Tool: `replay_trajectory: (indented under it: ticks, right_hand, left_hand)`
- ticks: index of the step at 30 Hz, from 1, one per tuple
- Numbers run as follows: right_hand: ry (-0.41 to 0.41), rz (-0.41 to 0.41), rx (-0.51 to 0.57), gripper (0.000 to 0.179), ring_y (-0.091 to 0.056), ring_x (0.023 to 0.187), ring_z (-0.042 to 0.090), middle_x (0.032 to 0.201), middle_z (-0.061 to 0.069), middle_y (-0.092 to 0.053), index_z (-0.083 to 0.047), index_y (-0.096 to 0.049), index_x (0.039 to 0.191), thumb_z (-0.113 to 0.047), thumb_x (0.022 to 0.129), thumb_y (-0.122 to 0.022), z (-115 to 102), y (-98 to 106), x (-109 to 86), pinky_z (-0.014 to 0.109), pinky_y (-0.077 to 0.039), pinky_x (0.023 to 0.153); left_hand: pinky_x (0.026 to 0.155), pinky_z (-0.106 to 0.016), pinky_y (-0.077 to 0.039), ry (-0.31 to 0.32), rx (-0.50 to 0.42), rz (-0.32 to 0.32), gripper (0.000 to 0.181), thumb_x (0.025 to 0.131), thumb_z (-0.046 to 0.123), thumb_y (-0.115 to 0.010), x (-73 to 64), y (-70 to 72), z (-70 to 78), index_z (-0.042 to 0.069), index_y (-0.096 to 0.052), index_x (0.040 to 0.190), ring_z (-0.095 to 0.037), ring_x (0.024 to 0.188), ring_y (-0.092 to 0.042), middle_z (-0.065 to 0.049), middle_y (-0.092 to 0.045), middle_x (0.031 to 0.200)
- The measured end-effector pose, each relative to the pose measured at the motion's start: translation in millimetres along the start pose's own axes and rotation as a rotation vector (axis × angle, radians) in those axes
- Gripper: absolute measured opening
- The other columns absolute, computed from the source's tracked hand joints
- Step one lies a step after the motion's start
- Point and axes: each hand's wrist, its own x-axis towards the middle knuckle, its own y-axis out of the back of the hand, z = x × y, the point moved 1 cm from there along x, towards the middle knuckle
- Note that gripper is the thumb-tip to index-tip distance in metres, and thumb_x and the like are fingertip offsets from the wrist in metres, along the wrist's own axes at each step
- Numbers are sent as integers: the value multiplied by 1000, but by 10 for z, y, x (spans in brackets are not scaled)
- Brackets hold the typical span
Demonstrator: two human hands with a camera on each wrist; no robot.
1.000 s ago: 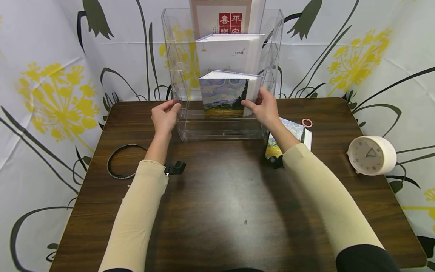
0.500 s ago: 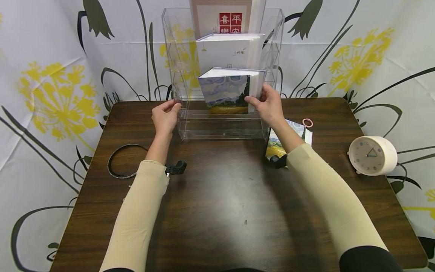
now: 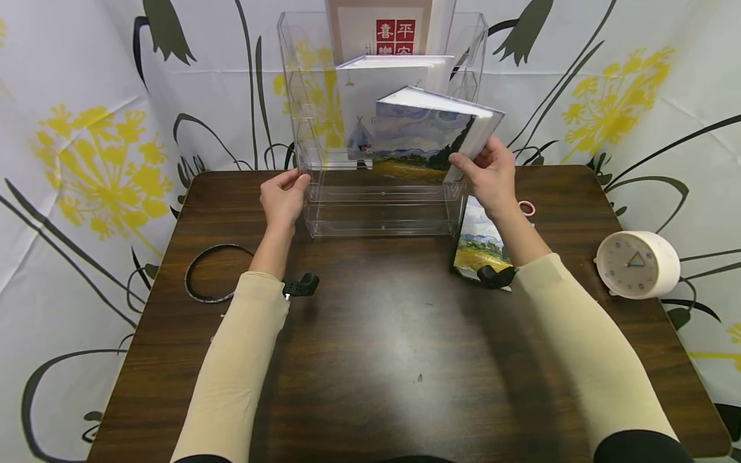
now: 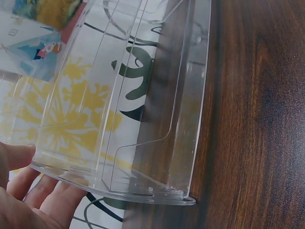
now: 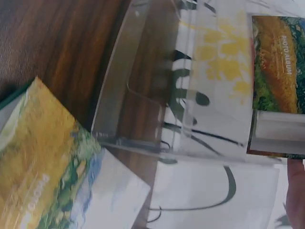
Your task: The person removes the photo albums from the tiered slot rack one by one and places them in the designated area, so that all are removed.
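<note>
My right hand (image 3: pixel 492 177) grips a photo album (image 3: pixel 422 138) with a painted landscape cover by its spine, thumb in front. The album is raised and tilted in front of a clear acrylic rack (image 3: pixel 382 228). In the right wrist view the same album (image 5: pixel 279 62) shows its lettering, with a fingertip (image 5: pixel 296 183) against its edge. On the rack's left side edge my left hand (image 3: pixel 282 199) pinches the plastic; the left wrist view shows its thumb and fingers around that edge. A similar album (image 3: pixel 480 251) lies on the table below my right wrist, partly covered by it.
Higher in the rack stand a white album (image 3: pixel 359 96) and a book with red square lettering (image 3: pixel 356 32). A pink ring (image 3: pixel 527 208) and a white clock (image 3: pixel 637 265) are at the right. At left lies a dark hoop (image 3: pixel 199 296). A patterned curtain (image 3: pixel 220 96) hangs behind.
My right hand has lifted the landscape album up and to the right, tilting it and uncovering a tent picture on the white album behind. My left hand has stayed at the rack's edge.
</note>
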Motion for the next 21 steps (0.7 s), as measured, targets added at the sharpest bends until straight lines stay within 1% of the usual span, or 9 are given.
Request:
replay_trajectory:
  ticks: [3, 8, 11, 15, 18, 21]
  right_hand:
    - [-8, 46, 102, 26, -68, 89, 17, 95, 6, -72, -4, -67, 106, 4, 82, -76, -43, 118, -17, 27, -53, 78]
    - [-50, 100, 210, 25, -68, 90, 18, 95, 9, -71, -1, -65, 106, 6, 83, -74, -57, 307, -79, 26, -54, 79]
    - [-108, 108, 275, 23, -65, 77, 16, 89, 8, -69, 0, -64, 105, 5, 84, -73, -13, 442, -142, 22, -52, 68]
    - [-221, 54, 362, 21, -62, 74, 14, 85, 8, -67, 1, -61, 105, 3, 87, -71, 71, 676, -260, 24, -52, 62]
    - [-316, -24, 393, 19, -66, 80, 15, 88, 7, -69, 0, -60, 106, 5, 89, -67, 141, 875, -366, 28, -56, 67]
    - [-401, -130, 373, 17, -69, 79, 14, 88, 6, -72, -2, -63, 105, 8, 92, -62, 220, 1084, -481, 27, -57, 66]
  left_hand:
    - [63, -20, -53, 1, -2, 3, 30, 91, 21, -72, -4, -4, 6, 10, -72, 118, -8, 88, -65, -7, -72, 112]
    - [63, -19, -53, 3, -2, 6, 30, 91, 21, -72, -8, -8, 5, 9, -72, 118, -9, 89, -65, -8, -72, 112]
    - [65, -21, -53, 1, 5, 6, 30, 91, 21, -71, -12, -8, 2, 10, -72, 119, -9, 90, -65, -8, -71, 113]
    - [71, -28, -55, 0, 9, 0, 31, 92, 22, -71, -19, -9, 8, 10, -72, 120, -9, 90, -65, -7, -71, 113]
    - [74, -32, -56, 1, 8, 1, 31, 91, 22, -71, -19, -12, 12, 10, -72, 120, -11, 91, -66, -7, -71, 113]
    - [73, -32, -57, 5, 4, 3, 30, 91, 22, -71, -11, -18, 12, 11, -72, 119, -14, 92, -67, -7, -72, 113]
